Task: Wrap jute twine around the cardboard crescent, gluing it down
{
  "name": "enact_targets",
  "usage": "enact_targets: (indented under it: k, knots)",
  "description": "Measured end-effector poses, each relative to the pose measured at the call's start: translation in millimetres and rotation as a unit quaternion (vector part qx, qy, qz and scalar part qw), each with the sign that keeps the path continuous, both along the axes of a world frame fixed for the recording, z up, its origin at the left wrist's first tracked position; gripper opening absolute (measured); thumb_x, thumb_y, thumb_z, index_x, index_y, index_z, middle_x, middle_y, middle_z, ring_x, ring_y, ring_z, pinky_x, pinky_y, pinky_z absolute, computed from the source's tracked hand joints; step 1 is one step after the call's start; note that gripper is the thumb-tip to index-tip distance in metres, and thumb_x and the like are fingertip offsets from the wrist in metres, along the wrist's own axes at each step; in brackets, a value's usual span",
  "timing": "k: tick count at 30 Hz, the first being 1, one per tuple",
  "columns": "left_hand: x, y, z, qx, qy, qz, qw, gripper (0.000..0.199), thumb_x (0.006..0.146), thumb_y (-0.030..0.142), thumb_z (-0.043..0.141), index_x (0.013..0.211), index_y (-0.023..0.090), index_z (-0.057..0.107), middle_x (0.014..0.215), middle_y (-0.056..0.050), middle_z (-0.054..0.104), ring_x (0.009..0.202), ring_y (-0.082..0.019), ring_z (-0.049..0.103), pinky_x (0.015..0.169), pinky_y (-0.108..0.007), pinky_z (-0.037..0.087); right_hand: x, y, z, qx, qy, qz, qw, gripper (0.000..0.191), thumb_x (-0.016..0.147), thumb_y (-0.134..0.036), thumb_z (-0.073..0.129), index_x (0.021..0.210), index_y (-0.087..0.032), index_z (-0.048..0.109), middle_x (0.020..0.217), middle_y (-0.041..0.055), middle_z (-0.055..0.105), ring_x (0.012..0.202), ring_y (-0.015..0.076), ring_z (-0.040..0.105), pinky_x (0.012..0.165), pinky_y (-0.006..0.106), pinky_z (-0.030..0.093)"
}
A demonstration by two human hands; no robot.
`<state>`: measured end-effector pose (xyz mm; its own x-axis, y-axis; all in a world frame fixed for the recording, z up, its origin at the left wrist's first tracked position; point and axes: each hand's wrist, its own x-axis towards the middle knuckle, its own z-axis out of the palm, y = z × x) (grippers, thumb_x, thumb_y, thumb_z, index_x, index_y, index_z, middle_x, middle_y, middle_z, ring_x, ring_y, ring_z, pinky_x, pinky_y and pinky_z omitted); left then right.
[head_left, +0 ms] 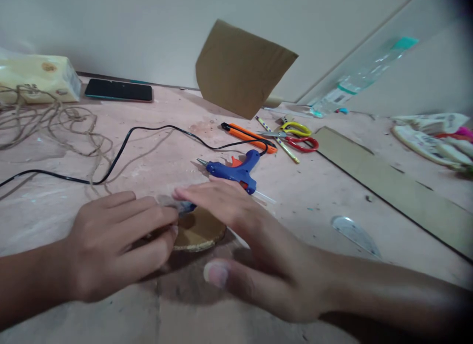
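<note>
A round piece of brown cardboard (pixel 201 230) with a rough pale edge is between my hands, low in the middle of the view. My left hand (pixel 118 243) is closed at its left side, with fingers curled round something I cannot make out. A small greyish and dark blue item (pixel 181 204) shows at those fingertips, above the cardboard. My right hand (pixel 254 240) is open, thumb and fingers apart, its fingertips beside the small item. Just beyond my right hand lies a blue glue gun (pixel 232 171) with an orange trigger.
Behind are an orange cutter (pixel 247 137), red and yellow scissors (pixel 301 137), a phone (pixel 118 90) and a leaning cardboard sheet (pixel 242 68). Twine (pixel 55 120) and a black cord (pixel 121 152) cross the left. A cardboard strip (pixel 391 186), protractor (pixel 354 234) and bottle (pixel 362 78) are rightward.
</note>
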<state>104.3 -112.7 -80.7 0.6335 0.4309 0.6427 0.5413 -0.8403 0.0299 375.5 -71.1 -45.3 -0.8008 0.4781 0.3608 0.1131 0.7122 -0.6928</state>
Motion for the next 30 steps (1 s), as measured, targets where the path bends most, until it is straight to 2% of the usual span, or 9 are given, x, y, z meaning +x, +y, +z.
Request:
enact_targets:
  k: [3, 6, 11, 13, 17, 21, 25, 28, 30]
  knots:
    - [-3.5, -1.9, -1.1, 0.013, 0.028, -0.022, 0.999, 0.014, 0.11, 0.014, 0.064, 0.098, 0.02, 0.067, 0.103, -0.004, 0.083, 0.075, -0.018, 0.073, 0.062, -0.035, 0.052, -4.1, -2.9, -11.2, -0.036, -0.008, -0.005, 0.999, 0.047, 0.113, -0.038, 0.067, 0.153, -0.015, 0.058, 0.139, 0.0178, 0.079, 0.128, 0.0284, 0.075, 0.118, 0.05, 0.054]
    - [-5.7, -1.7, -2.3, 0.006, 0.041, -0.022, 0.999, 0.016, 0.109, 0.016, 0.064, 0.095, 0.02, 0.069, 0.103, -0.005, 0.082, 0.074, -0.018, 0.072, 0.062, -0.035, 0.052, -4.8, -2.3, -18.2, -0.072, 0.006, -0.002, 0.997, 0.04, 0.111, -0.032, 0.068, 0.147, -0.014, 0.062, 0.13, 0.0141, 0.08, 0.118, 0.0246, 0.076, 0.105, 0.042, 0.058]
    - [-8.5, -0.2, 1.1, 0.005, 0.071, -0.034, 0.997, 0.022, 0.111, 0.016, 0.056, 0.096, 0.025, 0.071, 0.108, -0.003, 0.083, 0.078, -0.018, 0.075, 0.066, -0.034, 0.057, -3.0, 2.5, -22.0, -0.09, 0.054, 0.042, 0.994, 0.047, 0.112, -0.049, 0.065, 0.145, -0.016, 0.062, 0.128, 0.0141, 0.079, 0.113, 0.0263, 0.075, 0.099, 0.044, 0.057]
    - [-9.1, -0.4, 2.2, -0.004, 0.074, -0.038, 0.997, 0.022, 0.11, 0.016, 0.055, 0.097, 0.024, 0.071, 0.108, -0.004, 0.082, 0.078, -0.019, 0.076, 0.066, -0.035, 0.057, -4.0, 2.4, -22.2, -0.087, 0.05, 0.031, 0.994, 0.044, 0.111, -0.048, 0.067, 0.141, -0.016, 0.063, 0.125, 0.0125, 0.079, 0.11, 0.0256, 0.075, 0.1, 0.044, 0.056]
    - [-6.6, -1.7, 0.7, 0.0, 0.079, -0.049, 0.996, 0.025, 0.112, 0.018, 0.052, 0.095, 0.023, 0.069, 0.098, -0.004, 0.081, 0.078, -0.021, 0.075, 0.062, -0.037, 0.055, -6.4, 0.6, -21.3, -0.092, 0.024, 0.002, 0.995, 0.034, 0.106, -0.034, 0.075, 0.134, -0.017, 0.065, 0.12, 0.0084, 0.081, 0.106, 0.023, 0.073, 0.102, 0.043, 0.053]
    - [-3.8, -4.0, -1.0, -0.011, 0.048, -0.018, 0.999, 0.025, 0.113, 0.015, 0.049, 0.098, 0.024, 0.067, 0.102, -0.003, 0.083, 0.081, -0.021, 0.077, 0.067, -0.038, 0.056, -5.3, 1.7, -18.5, -0.098, 0.032, 0.018, 0.995, 0.036, 0.111, -0.047, 0.066, 0.133, -0.019, 0.066, 0.121, 0.0097, 0.081, 0.103, 0.0247, 0.073, 0.099, 0.045, 0.054]
    - [-6.1, -5.0, 0.5, -0.02, 0.056, -0.029, 0.998, 0.017, 0.111, 0.018, 0.055, 0.099, 0.023, 0.065, 0.105, -0.004, 0.083, 0.077, -0.022, 0.076, 0.064, -0.039, 0.054, -4.1, 3.3, -16.7, -0.109, -0.005, 0.009, 0.994, 0.034, 0.112, -0.043, 0.067, 0.136, -0.019, 0.066, 0.125, 0.0094, 0.083, 0.113, 0.0253, 0.077, 0.116, 0.048, 0.049]
    - [-8.0, -4.7, 0.3, -0.025, 0.063, -0.026, 0.997, 0.019, 0.112, 0.017, 0.051, 0.101, 0.023, 0.065, 0.112, -0.005, 0.083, 0.079, -0.022, 0.075, 0.067, -0.04, 0.054, -4.6, 4.2, -17.7, -0.105, 0.01, 0.024, 0.994, 0.039, 0.113, -0.047, 0.066, 0.137, -0.017, 0.066, 0.128, 0.0114, 0.083, 0.117, 0.0254, 0.077, 0.116, 0.047, 0.051]
    - [-8.3, -4.0, -0.6, -0.015, 0.059, -0.024, 0.998, 0.02, 0.112, 0.017, 0.05, 0.1, 0.023, 0.065, 0.108, -0.005, 0.083, 0.079, -0.021, 0.074, 0.067, -0.04, 0.053, -5.1, 5.0, -19.3, -0.099, 0.018, 0.024, 0.995, 0.037, 0.114, -0.045, 0.065, 0.137, -0.016, 0.066, 0.128, 0.0122, 0.083, 0.119, 0.0246, 0.077, 0.114, 0.044, 0.053]
